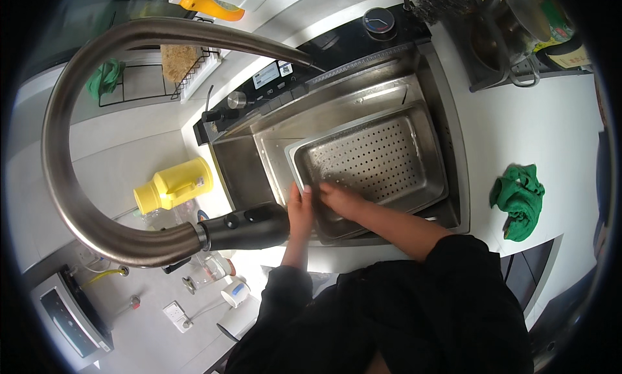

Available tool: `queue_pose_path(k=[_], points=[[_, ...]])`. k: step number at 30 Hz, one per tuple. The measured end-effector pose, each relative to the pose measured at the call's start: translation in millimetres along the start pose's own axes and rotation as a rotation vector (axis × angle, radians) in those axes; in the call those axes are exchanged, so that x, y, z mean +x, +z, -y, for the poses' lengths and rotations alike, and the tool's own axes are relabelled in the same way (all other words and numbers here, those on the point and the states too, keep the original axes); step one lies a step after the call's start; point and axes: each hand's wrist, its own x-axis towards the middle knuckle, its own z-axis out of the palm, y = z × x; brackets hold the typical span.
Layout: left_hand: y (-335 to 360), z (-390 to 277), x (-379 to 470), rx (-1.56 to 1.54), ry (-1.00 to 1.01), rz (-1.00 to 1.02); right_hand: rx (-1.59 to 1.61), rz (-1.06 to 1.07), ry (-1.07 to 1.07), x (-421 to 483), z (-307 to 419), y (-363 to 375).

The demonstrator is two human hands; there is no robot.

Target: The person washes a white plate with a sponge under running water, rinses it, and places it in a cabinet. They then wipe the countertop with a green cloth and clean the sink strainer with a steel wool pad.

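Note:
A stainless-steel perforated drain basket point(384, 155) sits tilted in the steel sink point(243, 172). A pale edge point(290, 155) runs along its left and upper rim. My left hand point(300, 211) grips the basket's near left rim, its thumb upright at the edge. Inside that same corner is my right hand point(342, 200), its fingers curled down close to the basket wall. Whether the right hand holds anything is hidden by the fingers. The black spray head of the faucet point(248, 226) hangs just left of my left hand.
The faucet's curved steel neck point(58, 145) arches over the left side. A yellow thermos jug point(177, 184) lies left of the sink in view. A green cloth point(519, 202) rests on the right counter point(481, 131). A metal pitcher point(505, 34) stands at the upper right.

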Motion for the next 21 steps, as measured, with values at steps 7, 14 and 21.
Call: queue_pose_path(k=[7, 14, 21], points=[[3.2, -22.7, -7.4, 0.15, -0.032, 0.013, -0.274, -0.126, 0.235, -4.8, -64.1, -123.2], [7.7, -33.6, -8.5, 0.242, -0.047, -0.043, 0.047, -0.194, -0.104, -9.9, -29.0, -30.1], [3.3, -19.4, -17.1, 0.277, 0.008, -0.059, -0.064, -0.499, 0.116, -4.3, -87.5, -106.1]])
